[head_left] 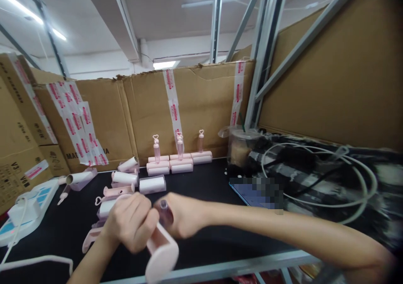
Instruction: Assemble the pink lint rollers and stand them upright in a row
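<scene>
In the head view, my left hand (134, 223) is closed around a pale pink lint roller frame (162, 256), whose rounded end points down toward the front edge. My right hand (185, 216) is closed around a see-through pinkish handle (164, 206), close beside the frame; my fingers hide whether the two parts touch. Behind my left hand lie a pink frame (118, 190), a white adhesive roll (107, 207) and another pink piece (91, 237). Farther back stand several pink lint rollers (180, 166) with upright handles topped by heart-shaped loops.
More white rolls (153, 185) lie on the black table surface (208, 191). A power strip (31, 212) is at left, and a phone (252, 193), a drink cup (241, 147) and a coiled pale cable (362, 183) at right. Cardboard (201, 99) walls the back; a metal rail (245, 265) runs along the front.
</scene>
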Action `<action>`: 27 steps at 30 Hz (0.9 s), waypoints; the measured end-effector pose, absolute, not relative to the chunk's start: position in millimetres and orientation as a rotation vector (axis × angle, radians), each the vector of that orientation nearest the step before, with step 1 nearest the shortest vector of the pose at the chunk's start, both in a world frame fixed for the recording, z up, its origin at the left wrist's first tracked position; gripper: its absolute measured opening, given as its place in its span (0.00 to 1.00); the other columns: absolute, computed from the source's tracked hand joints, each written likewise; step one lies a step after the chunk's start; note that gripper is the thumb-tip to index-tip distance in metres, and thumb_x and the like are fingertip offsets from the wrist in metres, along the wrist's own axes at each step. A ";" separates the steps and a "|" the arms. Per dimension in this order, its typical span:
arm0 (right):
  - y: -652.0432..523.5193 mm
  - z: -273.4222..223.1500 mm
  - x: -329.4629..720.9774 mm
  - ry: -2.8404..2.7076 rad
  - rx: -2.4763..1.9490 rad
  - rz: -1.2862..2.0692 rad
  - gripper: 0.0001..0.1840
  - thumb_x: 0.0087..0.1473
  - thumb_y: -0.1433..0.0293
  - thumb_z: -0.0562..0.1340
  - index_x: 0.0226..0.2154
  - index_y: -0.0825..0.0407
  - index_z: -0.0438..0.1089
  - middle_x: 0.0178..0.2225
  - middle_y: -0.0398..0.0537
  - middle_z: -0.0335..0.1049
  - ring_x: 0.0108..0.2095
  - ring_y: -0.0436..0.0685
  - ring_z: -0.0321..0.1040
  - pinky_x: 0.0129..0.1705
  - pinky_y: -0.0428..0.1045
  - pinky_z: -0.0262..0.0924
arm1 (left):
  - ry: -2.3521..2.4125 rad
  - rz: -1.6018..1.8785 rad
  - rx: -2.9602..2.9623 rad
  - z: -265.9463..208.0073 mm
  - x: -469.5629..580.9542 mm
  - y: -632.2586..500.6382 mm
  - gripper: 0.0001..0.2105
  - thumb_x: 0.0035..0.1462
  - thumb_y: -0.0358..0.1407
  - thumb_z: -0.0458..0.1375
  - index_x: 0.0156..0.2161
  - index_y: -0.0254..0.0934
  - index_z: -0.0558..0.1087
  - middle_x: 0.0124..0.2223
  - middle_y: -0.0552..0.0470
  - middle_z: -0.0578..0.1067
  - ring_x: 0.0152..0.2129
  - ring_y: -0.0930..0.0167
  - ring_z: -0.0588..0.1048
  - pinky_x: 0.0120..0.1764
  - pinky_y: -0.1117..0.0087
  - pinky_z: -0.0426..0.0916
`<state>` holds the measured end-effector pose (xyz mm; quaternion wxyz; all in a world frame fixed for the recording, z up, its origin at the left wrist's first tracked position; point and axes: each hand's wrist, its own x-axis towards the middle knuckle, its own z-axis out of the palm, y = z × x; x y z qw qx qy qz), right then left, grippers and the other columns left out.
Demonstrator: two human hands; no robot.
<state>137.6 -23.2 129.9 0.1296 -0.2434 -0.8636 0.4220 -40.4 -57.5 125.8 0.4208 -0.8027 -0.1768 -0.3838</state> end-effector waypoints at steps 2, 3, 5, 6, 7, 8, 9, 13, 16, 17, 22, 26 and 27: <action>-12.0 134.6 133.9 -2.543 -0.716 0.806 0.08 0.35 0.76 0.61 0.20 0.55 0.58 0.18 0.36 0.56 0.19 0.44 0.50 0.18 0.40 0.45 | -0.535 -0.978 -1.993 127.0 -35.3 -47.2 0.10 0.56 0.32 0.46 0.25 0.36 0.65 0.17 0.54 0.67 0.15 0.74 0.68 0.21 0.74 0.59; -6.4 135.8 131.5 -2.533 -0.728 0.669 0.07 0.36 0.76 0.61 0.21 0.55 0.60 0.18 0.37 0.59 0.20 0.44 0.52 0.19 0.40 0.46 | -0.603 -0.992 -1.995 128.1 -31.7 -41.7 0.12 0.57 0.35 0.46 0.25 0.36 0.65 0.17 0.54 0.68 0.15 0.73 0.68 0.20 0.74 0.59; 4.8 134.4 128.5 -2.524 -0.710 0.506 0.06 0.37 0.74 0.61 0.23 0.55 0.62 0.21 0.39 0.64 0.21 0.46 0.58 0.20 0.41 0.49 | -0.745 -1.059 -2.042 132.0 -24.9 -33.4 0.15 0.57 0.42 0.47 0.25 0.35 0.66 0.18 0.51 0.69 0.16 0.72 0.70 0.20 0.75 0.60; 10.7 132.0 129.5 -2.516 -0.733 0.414 0.06 0.38 0.73 0.61 0.24 0.55 0.63 0.22 0.40 0.66 0.22 0.47 0.60 0.21 0.41 0.50 | -0.844 -1.161 -2.067 135.3 -23.5 -31.6 0.17 0.56 0.46 0.47 0.25 0.36 0.66 0.18 0.51 0.70 0.16 0.72 0.71 0.19 0.75 0.60; 17.3 128.8 133.3 -2.492 -0.801 0.300 0.06 0.39 0.73 0.61 0.25 0.55 0.64 0.23 0.41 0.67 0.23 0.48 0.62 0.22 0.41 0.51 | -0.962 -1.300 -2.079 139.9 -24.5 -31.9 0.19 0.56 0.48 0.46 0.25 0.36 0.66 0.18 0.51 0.69 0.15 0.72 0.70 0.19 0.75 0.60; 24.5 125.2 140.2 -2.455 -0.893 0.175 0.05 0.40 0.72 0.61 0.26 0.54 0.65 0.23 0.42 0.68 0.23 0.49 0.63 0.23 0.41 0.52 | -1.076 -1.444 -2.081 145.6 -28.4 -34.3 0.20 0.57 0.49 0.43 0.25 0.36 0.65 0.17 0.53 0.68 0.14 0.72 0.69 0.17 0.75 0.59; 32.3 121.8 150.5 -2.363 -1.088 -0.021 0.05 0.41 0.71 0.62 0.25 0.53 0.65 0.21 0.41 0.67 0.23 0.49 0.63 0.23 0.41 0.51 | -1.234 -1.709 -1.982 152.2 -35.4 -38.6 0.22 0.58 0.51 0.40 0.24 0.37 0.63 0.15 0.55 0.65 0.12 0.73 0.67 0.16 0.75 0.58; 60.3 114.0 210.2 -2.158 -1.348 -0.204 0.06 0.50 0.67 0.58 0.26 0.53 0.62 0.20 0.41 0.64 0.20 0.49 0.61 0.23 0.44 0.50 | -1.522 -2.127 -1.750 174.6 -79.5 -62.0 0.22 0.60 0.50 0.32 0.28 0.39 0.59 0.15 0.60 0.60 0.11 0.74 0.63 0.17 0.75 0.59; 64.9 110.2 242.3 -2.064 -1.400 -0.288 0.07 0.48 0.65 0.57 0.25 0.50 0.58 0.17 0.42 0.62 0.19 0.54 0.62 0.22 0.45 0.46 | -1.897 -1.760 -1.967 166.8 -96.3 -64.6 0.17 0.58 0.50 0.41 0.35 0.38 0.60 0.18 0.60 0.63 0.14 0.71 0.67 0.22 0.71 0.63; 63.1 107.6 246.4 -2.044 -1.392 -0.276 0.08 0.47 0.64 0.58 0.25 0.49 0.57 0.17 0.41 0.61 0.19 0.54 0.62 0.22 0.45 0.46 | -1.952 -1.585 -1.979 157.7 -94.2 -61.2 0.16 0.56 0.49 0.44 0.38 0.38 0.59 0.20 0.59 0.65 0.16 0.70 0.68 0.24 0.70 0.64; 54.8 84.1 226.4 -2.244 -1.007 0.269 0.11 0.44 0.74 0.55 0.34 0.50 0.55 0.24 0.39 0.63 0.22 0.49 0.61 0.24 0.43 0.55 | -1.733 -0.888 -2.469 88.8 -41.6 -42.1 0.07 0.55 0.35 0.47 0.39 0.37 0.60 0.26 0.54 0.70 0.23 0.68 0.72 0.29 0.70 0.65; 62.3 67.6 190.9 -2.441 -0.802 0.366 0.18 0.43 0.79 0.57 0.40 0.52 0.59 0.34 0.44 0.67 0.31 0.51 0.66 0.33 0.44 0.60 | -1.321 -0.361 -2.667 49.4 -12.6 -42.8 0.12 0.53 0.36 0.54 0.44 0.41 0.63 0.40 0.49 0.70 0.35 0.64 0.72 0.36 0.65 0.67; 64.2 64.5 181.8 -2.481 -0.764 0.361 0.19 0.42 0.79 0.59 0.40 0.51 0.61 0.36 0.45 0.67 0.33 0.51 0.66 0.35 0.45 0.61 | -1.303 -0.320 -2.641 42.7 -11.2 -43.6 0.13 0.53 0.36 0.56 0.45 0.41 0.63 0.40 0.49 0.69 0.36 0.63 0.71 0.37 0.64 0.67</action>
